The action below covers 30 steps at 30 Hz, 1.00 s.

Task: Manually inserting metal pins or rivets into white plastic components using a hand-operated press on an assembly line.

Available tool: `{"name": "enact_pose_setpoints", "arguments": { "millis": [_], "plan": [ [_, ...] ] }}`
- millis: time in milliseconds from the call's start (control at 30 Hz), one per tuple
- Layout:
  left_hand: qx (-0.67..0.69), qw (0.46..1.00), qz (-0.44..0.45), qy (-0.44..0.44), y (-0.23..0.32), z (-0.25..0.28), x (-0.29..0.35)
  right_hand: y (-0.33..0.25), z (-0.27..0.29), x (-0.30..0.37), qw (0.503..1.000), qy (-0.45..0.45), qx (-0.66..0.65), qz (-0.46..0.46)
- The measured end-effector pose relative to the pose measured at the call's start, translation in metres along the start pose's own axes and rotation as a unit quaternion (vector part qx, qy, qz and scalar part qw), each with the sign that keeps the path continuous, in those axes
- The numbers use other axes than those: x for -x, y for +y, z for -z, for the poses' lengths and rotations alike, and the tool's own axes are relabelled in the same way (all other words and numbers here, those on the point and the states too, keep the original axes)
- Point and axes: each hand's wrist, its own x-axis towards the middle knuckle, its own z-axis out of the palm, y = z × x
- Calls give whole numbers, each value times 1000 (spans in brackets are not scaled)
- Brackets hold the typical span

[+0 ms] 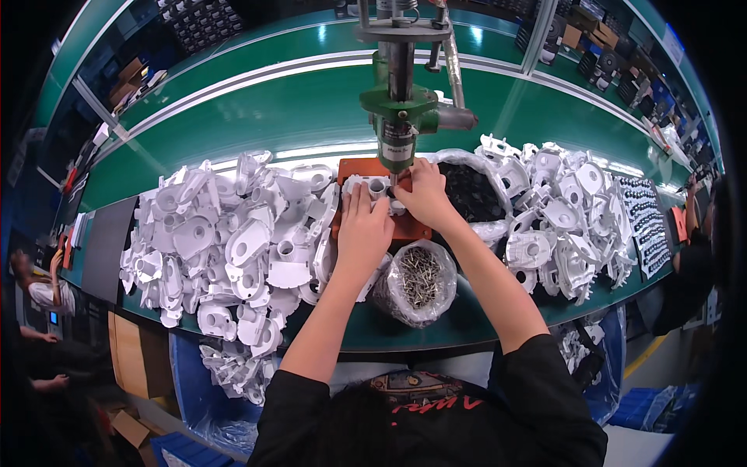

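Here, heap of white plastic parts (pixel 194 226) on left. My left hand (pixel 366 226): fingers laid over white housing (pixel 379 185), thumb apart; can't tell how firm grip is. Housing sits on orange base (pixel 406 226), below green press (pixel 398 117). Bag of metal pins (pixel 421 280) nearer me. My right hand (pixel 426 193) curled at housing's right side, fingertips' pinch unclear. Beyond: bag of black parts (pixel 469 191), second white heap (pixel 566 214).

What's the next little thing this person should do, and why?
Probably ease the right grip aside while the left grip steadies the white part on the orange-red base: the right one appears close to the lower end of the green press, which hangs over that base.
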Motion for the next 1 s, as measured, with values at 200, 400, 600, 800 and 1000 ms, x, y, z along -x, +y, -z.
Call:
{"name": "enact_pose_setpoints", "arguments": {
  "millis": [200,400,600,800,1000],
  "plan": [
    [10,1000,4,-11,0,-4,-2,4,16,12,989,73,-128,-4],
    [-8,1000,6,-22,-4,-1,1,-31,71,72,963,-84,-125,223],
    [7,1000,0,6,-1,-4,0,-28,77,106,950,-167,-10,263],
    [0,1000,8,-17,-4,-3,1,-34,75,109,946,-162,25,279],
    [-6,1000,1,-12,-5,-5,2,-36,75,113,948,-153,43,274]
  ]
}}
